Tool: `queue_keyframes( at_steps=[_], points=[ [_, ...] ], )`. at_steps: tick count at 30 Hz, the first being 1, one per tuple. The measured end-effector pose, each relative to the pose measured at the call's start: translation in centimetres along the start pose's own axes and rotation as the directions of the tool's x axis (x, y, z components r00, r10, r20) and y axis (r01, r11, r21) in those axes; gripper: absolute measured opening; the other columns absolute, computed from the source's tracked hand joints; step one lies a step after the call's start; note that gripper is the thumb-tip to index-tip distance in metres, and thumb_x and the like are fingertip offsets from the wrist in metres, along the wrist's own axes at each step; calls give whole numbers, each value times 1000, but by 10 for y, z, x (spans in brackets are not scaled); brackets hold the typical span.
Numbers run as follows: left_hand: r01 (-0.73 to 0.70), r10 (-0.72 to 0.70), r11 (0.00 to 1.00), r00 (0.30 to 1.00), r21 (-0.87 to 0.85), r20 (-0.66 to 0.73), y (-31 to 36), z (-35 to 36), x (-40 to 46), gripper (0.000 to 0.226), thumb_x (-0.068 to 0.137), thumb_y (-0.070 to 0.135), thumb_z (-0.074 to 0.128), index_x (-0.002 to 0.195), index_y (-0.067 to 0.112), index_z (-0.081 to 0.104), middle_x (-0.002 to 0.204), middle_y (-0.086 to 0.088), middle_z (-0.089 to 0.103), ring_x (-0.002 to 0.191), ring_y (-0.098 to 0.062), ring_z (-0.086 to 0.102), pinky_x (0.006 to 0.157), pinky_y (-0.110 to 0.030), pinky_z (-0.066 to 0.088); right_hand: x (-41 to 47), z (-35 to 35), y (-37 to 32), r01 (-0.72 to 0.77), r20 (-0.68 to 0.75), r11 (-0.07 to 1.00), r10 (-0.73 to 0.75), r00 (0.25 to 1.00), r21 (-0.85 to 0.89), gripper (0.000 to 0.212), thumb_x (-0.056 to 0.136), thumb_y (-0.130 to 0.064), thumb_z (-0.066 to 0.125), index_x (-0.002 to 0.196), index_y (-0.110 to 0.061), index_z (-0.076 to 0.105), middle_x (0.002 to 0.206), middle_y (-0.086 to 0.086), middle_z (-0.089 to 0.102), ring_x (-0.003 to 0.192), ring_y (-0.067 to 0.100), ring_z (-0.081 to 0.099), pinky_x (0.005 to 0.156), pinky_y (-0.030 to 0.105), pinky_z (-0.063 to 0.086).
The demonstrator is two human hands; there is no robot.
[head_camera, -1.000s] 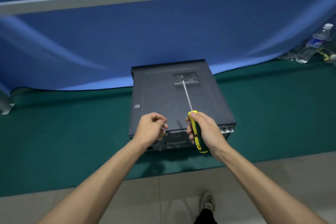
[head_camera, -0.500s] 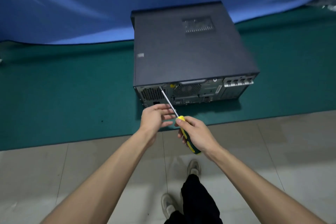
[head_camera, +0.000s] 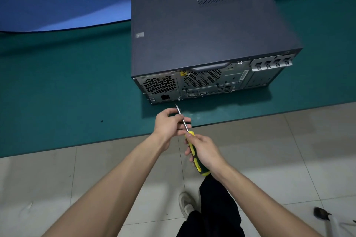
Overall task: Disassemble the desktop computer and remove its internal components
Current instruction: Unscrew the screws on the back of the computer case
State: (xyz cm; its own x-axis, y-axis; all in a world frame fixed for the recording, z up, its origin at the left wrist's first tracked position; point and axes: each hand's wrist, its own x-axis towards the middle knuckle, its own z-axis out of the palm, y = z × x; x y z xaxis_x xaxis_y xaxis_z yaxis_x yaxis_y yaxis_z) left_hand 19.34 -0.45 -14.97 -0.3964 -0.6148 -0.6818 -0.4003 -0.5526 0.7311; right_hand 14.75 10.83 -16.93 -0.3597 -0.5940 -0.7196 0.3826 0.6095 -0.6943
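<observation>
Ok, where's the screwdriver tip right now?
Centre of the head view: the screwdriver tip sits just short of the computer rear panel's lower left, off the metal, above the left hand.

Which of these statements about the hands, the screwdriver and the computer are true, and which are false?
1. The right hand grips the screwdriver by its yellow and green handle. True.
2. The left hand rests on top of the computer. False: it holds the screwdriver's shaft, in front of the case.
3. The screwdriver's tip is inside a screw on the back panel. False: the tip is short of the panel, over the green mat.
4. The computer's back panel faces the person. True.
5. The side cover is already off. False: the case is closed.
</observation>
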Motion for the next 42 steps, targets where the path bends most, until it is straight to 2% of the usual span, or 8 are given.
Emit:
queue_keyframes(
  at_steps=[4, 14, 22, 25, 29, 32, 34, 42],
  points=[
    [-6, 7, 997, 1000, 78, -4, -1, 3, 10, 32, 93, -3, 47, 123, 8, 43, 80, -11, 69, 56, -17, 64, 49, -27, 54, 4, 6, 4, -46, -8, 990, 48, 999, 133, 31, 99, -35, 45, 81, -11, 55, 54, 1, 55, 40, 12, 47, 43, 23, 38],
    [-8, 11, 990, 1000, 142, -21, 3, 5, 17, 25, 94, -2, 48, 116, 9, 45, 76, -10, 68, 50, -15, 62, 47, -25, 53, 6, 10, 3, -52, 7, 966, 52, 999, 254, 33, 99, -35, 44, 86, -7, 57, 57, 5, 51, 42, 16, 46, 42, 25, 39],
    [-27, 33, 980, 999, 197, -29, 5, 5, 19, 23, 93, -3, 48, 109, 12, 44, 72, -8, 67, 50, -16, 61, 48, -25, 51, 13, 5, 11, -211, 226, 818, 102, 969, 535, 39, 95, -43, 49, 90, -5, 59, 54, 2, 45, 40, 15, 41, 40, 24, 37],
    [-30, 38, 975, 999, 219, -33, 3, 6, 21, 18, 93, -3, 48, 107, 7, 45, 69, -9, 66, 50, -18, 60, 51, -28, 52, 15, 12, 14, -135, 105, 857, 94, 990, 498, 38, 95, -42, 50, 86, -7, 59, 51, 1, 48, 38, 14, 42, 39, 23, 37],
    [-16, 42, 951, 996, 310, -77, 3, 9, 24, 8, 92, 3, 53, 98, -3, 55, 65, -9, 65, 45, -17, 61, 49, -28, 51, 14, 31, 11, -43, -224, 988, 76, 972, 148, 38, 90, -50, 54, 68, -19, 54, 48, -5, 55, 42, 14, 49, 50, 26, 40],
    [-40, 178, 770, 972, 636, -154, 2, 11, 25, 19, 84, 23, 66, 71, 13, 58, 66, -4, 68, 62, -25, 63, 61, -32, 51, 12, 35, 8, -56, -317, 997, 68, 946, 47, 41, 82, -55, 59, 60, -21, 52, 54, -8, 65, 44, 8, 58, 56, 27, 42],
    [-14, 287, 611, 936, 792, -205, 1, 9, 21, 27, 80, 34, 69, 61, 20, 55, 68, 0, 66, 71, -24, 62, 61, -28, 44, 10, 34, 7, -26, -281, 996, 50, 958, 88, 37, 82, -50, 63, 63, -19, 56, 59, -6, 69, 44, 7, 59, 62, 31, 49],
    [-39, 241, 707, 952, 706, -189, -1, 6, 23, 34, 86, 22, 64, 54, 15, 60, 55, -3, 67, 66, -22, 67, 73, -35, 56, 9, 14, 0, -120, 167, 961, 80, 983, 247, 24, 100, -26, 42, 100, -13, 61, 83, 5, 70, 65, 17, 68, 56, 19, 49]
  ],
)
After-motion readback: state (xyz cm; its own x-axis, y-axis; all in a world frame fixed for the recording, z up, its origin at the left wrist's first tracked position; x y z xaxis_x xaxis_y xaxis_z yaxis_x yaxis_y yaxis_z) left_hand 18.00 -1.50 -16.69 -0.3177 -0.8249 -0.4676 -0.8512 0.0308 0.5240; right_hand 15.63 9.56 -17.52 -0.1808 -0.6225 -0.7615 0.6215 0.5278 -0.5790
